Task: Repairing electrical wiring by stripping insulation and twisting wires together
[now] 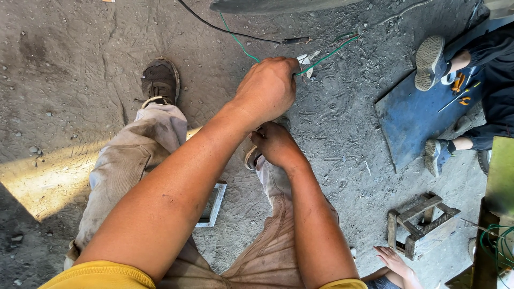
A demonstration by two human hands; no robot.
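While both forearms reach forward and down from the yellow sleeves (99, 275), the left hand (267, 88) is raised highest, its fist turned knuckles-up with the grip closed around a green wire (332, 52) that runs out to either side of it. The right hand (274, 143) sits just below and behind the left, fingers curled inward near the same bundle, though whether its grip actually pinches anything I cannot tell, since the left wrist hides the fingertips. The green wire stretches up and right from the left fist toward a black cable (235, 33) and a dark connector (295, 40), and a second stretch of it runs up and left; a scrap of pale tape or paper (309, 58) hangs just beside the knuckles. Beneath the arms are the person's dusty grey trousers (134, 160) and a worn brown shoe (159, 80). A small white frame (215, 206) lies on the ground between the legs. To the left the floor (64, 69) stays open, with a patch of sunlight; to the right the room narrows, with a blue board (412, 118) well apart from the hands, another person's shoes (430, 61) resting on it beside orange-handled tools (459, 83). A rough wooden stool (420, 222) stands lower right, near someone else's hand (393, 259). The floor is packed grey dirt, gritty and strewn with small stones.
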